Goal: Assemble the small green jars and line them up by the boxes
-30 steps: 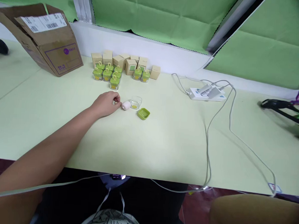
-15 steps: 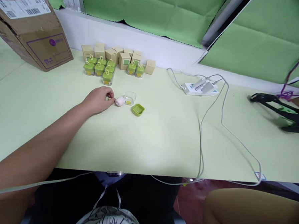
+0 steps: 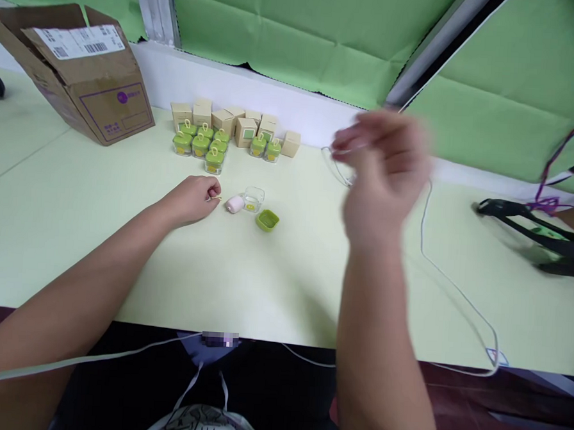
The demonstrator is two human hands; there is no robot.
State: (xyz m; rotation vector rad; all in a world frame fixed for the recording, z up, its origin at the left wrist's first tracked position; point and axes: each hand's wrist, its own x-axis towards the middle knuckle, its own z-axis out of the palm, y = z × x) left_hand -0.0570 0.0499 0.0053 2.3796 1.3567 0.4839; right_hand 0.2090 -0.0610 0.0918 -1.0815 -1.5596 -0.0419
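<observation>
My left hand (image 3: 194, 200) rests on the table with its fingers pinched on a thin pale loop, of which only a small end shows. Just right of those fingers lies a small pale pink rounded piece (image 3: 235, 204). Beside it is a small clear square jar (image 3: 254, 199) with a yellow mark. A green lid (image 3: 267, 220) lies hollow side up to the right of the jar. High over the table, smeared by motion, is my right hand (image 3: 385, 172); its fingers look bent, and whether they hold anything is unclear.
Several green-lidded small jars (image 3: 201, 145) stand at the back, before several small cardboard boxes (image 3: 223, 122). A large open carton (image 3: 114, 110) is at the back left. White cables (image 3: 438, 274) cross the right side, near a black object (image 3: 532, 218).
My right hand has come into view, raised over the table. My left hand stays by the pink piece, and a thin loop now shows at its fingertips. The camera view has shifted slightly.
</observation>
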